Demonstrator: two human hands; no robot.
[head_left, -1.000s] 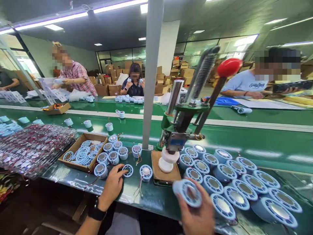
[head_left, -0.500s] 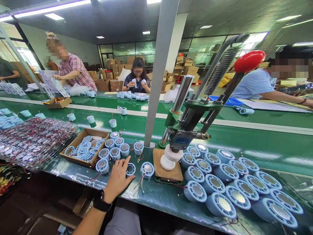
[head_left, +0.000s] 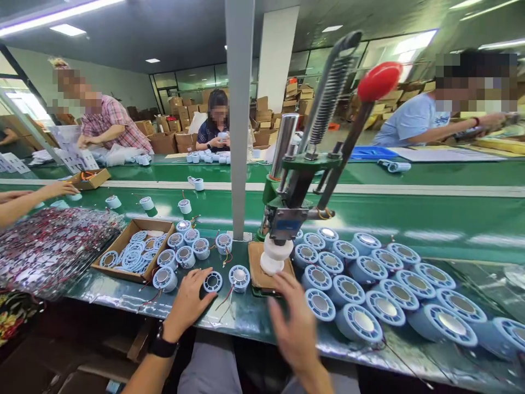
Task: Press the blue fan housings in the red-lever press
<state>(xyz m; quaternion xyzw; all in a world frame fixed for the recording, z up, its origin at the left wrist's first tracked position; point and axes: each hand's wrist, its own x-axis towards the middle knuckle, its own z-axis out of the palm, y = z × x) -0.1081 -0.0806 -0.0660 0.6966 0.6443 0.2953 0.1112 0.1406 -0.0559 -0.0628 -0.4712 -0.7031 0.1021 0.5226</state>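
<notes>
The green lever press with its red knob (head_left: pixel 379 81) stands over a wooden pad (head_left: pixel 256 273). Your right hand (head_left: pixel 297 323) hovers before it — fingers spread, empty. Your left hand (head_left: pixel 189 303) rests on the bench, fingertips touching a flat pale-blue slotted ring (head_left: pixel 213 282).

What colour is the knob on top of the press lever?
Red: the knob caps the dark lever of the green press, clearest in the head view.

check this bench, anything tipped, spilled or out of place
Nothing is spilled or damaged. One odd detail: a few blue round parts sit scattered singly on the green belt, while those right of the press stand in packed rows.
</notes>
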